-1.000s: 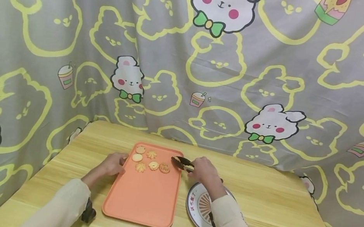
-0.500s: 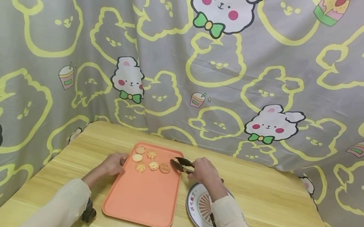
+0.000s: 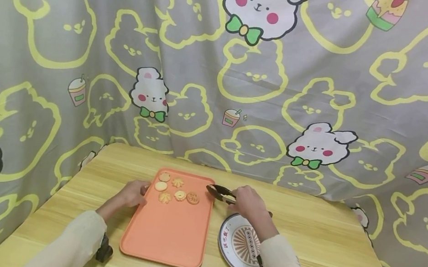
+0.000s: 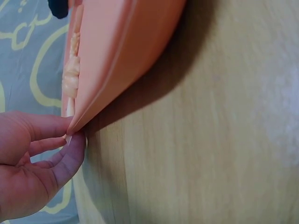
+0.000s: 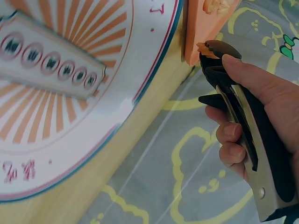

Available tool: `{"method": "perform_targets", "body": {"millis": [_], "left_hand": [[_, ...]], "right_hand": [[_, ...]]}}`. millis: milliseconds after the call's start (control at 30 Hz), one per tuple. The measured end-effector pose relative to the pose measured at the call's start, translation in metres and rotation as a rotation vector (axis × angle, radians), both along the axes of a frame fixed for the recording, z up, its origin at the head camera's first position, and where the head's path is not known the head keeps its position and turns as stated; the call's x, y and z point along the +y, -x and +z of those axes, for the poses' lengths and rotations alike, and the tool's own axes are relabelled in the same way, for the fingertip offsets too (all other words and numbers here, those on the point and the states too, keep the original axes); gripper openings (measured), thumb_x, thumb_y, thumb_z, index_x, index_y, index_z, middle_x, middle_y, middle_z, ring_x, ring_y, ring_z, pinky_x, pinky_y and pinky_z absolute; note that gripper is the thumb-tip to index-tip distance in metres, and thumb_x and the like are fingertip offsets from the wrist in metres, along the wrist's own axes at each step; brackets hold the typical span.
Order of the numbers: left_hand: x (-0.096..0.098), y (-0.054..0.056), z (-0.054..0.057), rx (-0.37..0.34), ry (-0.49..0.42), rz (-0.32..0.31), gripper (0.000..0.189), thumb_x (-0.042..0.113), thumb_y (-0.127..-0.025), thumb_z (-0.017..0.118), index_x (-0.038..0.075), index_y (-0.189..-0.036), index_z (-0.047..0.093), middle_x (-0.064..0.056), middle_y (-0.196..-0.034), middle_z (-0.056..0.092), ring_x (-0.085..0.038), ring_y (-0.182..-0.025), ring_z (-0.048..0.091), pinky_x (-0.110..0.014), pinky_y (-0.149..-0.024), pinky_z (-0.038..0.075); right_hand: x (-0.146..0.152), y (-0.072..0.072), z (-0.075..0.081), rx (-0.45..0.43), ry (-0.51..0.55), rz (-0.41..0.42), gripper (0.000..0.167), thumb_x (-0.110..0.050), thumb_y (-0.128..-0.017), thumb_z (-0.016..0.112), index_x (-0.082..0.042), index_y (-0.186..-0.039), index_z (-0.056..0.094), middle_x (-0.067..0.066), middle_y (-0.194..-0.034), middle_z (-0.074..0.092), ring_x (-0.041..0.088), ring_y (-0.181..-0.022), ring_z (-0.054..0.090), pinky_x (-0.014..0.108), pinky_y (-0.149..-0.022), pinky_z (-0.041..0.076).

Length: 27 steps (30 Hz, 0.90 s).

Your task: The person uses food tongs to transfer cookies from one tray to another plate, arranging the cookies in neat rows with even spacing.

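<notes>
My left hand (image 3: 133, 193) pinches the left rim of an orange tray (image 3: 170, 233). In the left wrist view, its thumb and fingers (image 4: 70, 163) meet at that edge. Several biscuits (image 3: 164, 197) of round and leaf shapes lie at the tray's far end. My right hand (image 3: 249, 201) grips black-and-metal tongs (image 3: 221, 193), whose tips are over the tray's far right rim. A small orange-brown biscuit (image 5: 207, 50) with a jagged edge shows between the tong tips in the right wrist view; the head view hardly shows it.
Right of the tray, below my right forearm, stands a round patterned plate (image 3: 226, 246) with a dark rim. Both rest on a wooden table (image 3: 326, 242). A grey cartoon-print cloth (image 3: 199, 66) hangs behind and at the sides.
My right hand and the tongs have moved right, from over the tray toward its right rim. More of the plate shows now. My left hand stays at the tray's rim.
</notes>
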<state>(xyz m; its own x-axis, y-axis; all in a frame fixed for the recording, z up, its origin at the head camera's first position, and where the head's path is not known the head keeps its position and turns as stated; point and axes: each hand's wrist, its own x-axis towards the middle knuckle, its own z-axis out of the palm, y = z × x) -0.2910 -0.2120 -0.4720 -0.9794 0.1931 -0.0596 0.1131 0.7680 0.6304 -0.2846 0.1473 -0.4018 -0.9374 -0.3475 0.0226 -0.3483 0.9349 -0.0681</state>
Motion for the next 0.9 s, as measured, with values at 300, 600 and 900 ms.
{"method": "perform_targets", "body": {"millis": [300, 600, 900], "left_hand": [[-0.001, 0.002, -0.002, 0.012, 0.003, -0.002, 0.069, -0.004, -0.069, 0.068, -0.011, -0.133, 0.045, -0.015, -0.088, 0.064, -0.019, -0.071, 0.059, -0.028, -0.057, 0.050], [0.000, 0.001, 0.000, -0.005, 0.013, 0.000, 0.069, -0.004, -0.071, 0.068, -0.011, -0.135, 0.043, -0.015, -0.089, 0.064, -0.018, -0.070, 0.059, -0.028, -0.057, 0.049], [-0.005, 0.003, 0.000, 0.013, -0.031, -0.054, 0.068, -0.002, -0.068, 0.068, -0.012, -0.131, 0.047, -0.017, -0.086, 0.063, -0.019, -0.068, 0.059, -0.028, -0.056, 0.051]], "right_hand": [[0.042, -0.023, 0.009, 0.113, -0.005, 0.055, 0.034, -0.028, -0.075, 0.077, -0.005, -0.099, 0.070, 0.008, -0.082, 0.067, 0.024, -0.075, 0.064, 0.038, -0.071, 0.055], [0.081, -0.054, 0.004, 0.199, -0.058, 0.068, 0.044, -0.027, -0.074, 0.078, -0.004, -0.110, 0.068, 0.008, -0.084, 0.066, 0.021, -0.071, 0.061, 0.034, -0.066, 0.054], [0.097, -0.082, -0.004, 0.249, -0.074, 0.077, 0.047, -0.028, -0.072, 0.079, -0.006, -0.112, 0.069, 0.006, -0.089, 0.068, 0.019, -0.069, 0.063, 0.031, -0.061, 0.054]]}}
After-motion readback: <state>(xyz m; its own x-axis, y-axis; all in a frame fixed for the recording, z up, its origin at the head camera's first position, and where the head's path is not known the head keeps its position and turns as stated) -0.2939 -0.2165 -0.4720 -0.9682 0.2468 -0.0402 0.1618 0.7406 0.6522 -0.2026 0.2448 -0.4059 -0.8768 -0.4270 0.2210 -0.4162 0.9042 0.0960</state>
